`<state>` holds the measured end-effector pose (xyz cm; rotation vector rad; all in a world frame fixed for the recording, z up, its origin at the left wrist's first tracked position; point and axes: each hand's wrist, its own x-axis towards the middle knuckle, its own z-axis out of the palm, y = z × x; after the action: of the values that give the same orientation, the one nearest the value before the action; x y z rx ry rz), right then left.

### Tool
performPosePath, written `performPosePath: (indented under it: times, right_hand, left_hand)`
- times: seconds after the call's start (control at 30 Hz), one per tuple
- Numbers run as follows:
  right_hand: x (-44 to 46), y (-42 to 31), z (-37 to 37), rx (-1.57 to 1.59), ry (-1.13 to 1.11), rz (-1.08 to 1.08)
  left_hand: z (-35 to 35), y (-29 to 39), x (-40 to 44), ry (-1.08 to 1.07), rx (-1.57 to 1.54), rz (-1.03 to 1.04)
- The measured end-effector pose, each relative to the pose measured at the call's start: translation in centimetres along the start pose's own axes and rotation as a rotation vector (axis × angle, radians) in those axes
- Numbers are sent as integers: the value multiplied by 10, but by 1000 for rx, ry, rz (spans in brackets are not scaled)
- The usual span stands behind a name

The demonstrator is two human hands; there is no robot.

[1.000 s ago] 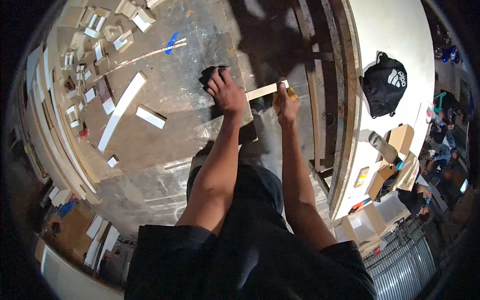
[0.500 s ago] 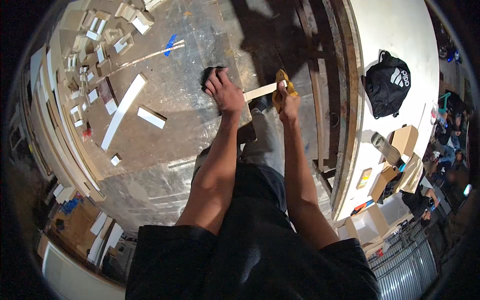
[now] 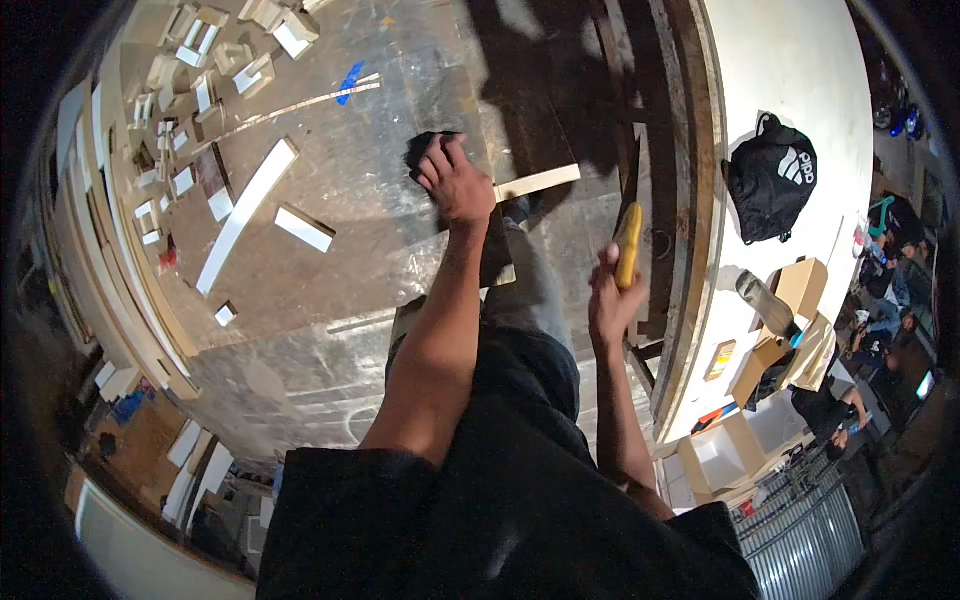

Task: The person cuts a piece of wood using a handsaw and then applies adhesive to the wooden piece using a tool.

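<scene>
The right hand (image 3: 616, 298) has drawn back from the pale wooden strip (image 3: 540, 182) since the earlier frame, carrying the yellow-handled saw (image 3: 628, 245) with it, while the left hand (image 3: 458, 186) has stayed almost where it was. The right hand grasps the smooth, rounded handle, and the thin dark blade tapers upward, well apart from the strip. The left hand bears down with bent fingers; the strip — slim, straight and square-edged — juts from beside it past the edge of the dark worktop (image 3: 350, 180). Its near end is hidden by that hand, so I cannot tell whether the fingers clasp it. The black patch at the fingertips could be shadow or a dark object.

The worktop is brown, scuffed and flecked with pale marks. On it lie a long white-faced board (image 3: 248, 215), a shorter white-faced piece (image 3: 304, 230), a thin stick (image 3: 310, 102) touching a blue scrap (image 3: 351, 82), and a cluster of small wooden blocks, partly cut off above. On a white surface (image 3: 745, 60) rest a soft black bag (image 3: 775, 175) and a translucent bottle (image 3: 766, 302) — people beyond are blurred.
</scene>
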<state>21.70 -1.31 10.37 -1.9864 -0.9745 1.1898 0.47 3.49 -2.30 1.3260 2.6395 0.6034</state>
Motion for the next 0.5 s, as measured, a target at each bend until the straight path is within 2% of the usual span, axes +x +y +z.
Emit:
performPosePath:
  times: [0.07, 0.13, 0.23, 0.33, 0.5]
  right_hand:
    - [-9, -2, 0, 75, -7, 17]
    - [1, 25, 14, 79, 67, 33]
    - [52, 69, 69, 395, 20, 184]
    - [84, 69, 100, 484, -98, 288]
    - [106, 81, 108, 596, -214, 241]
  left_hand:
    - [4, -4, -1, 19, -1, 6]
    - [5, -3, 1, 43, -6, 17]
    - [-2, -2, 0, 24, -8, 16]
    - [-2, 1, 2, 10, -2, 7]
    - [-3, 1, 2, 22, -13, 22]
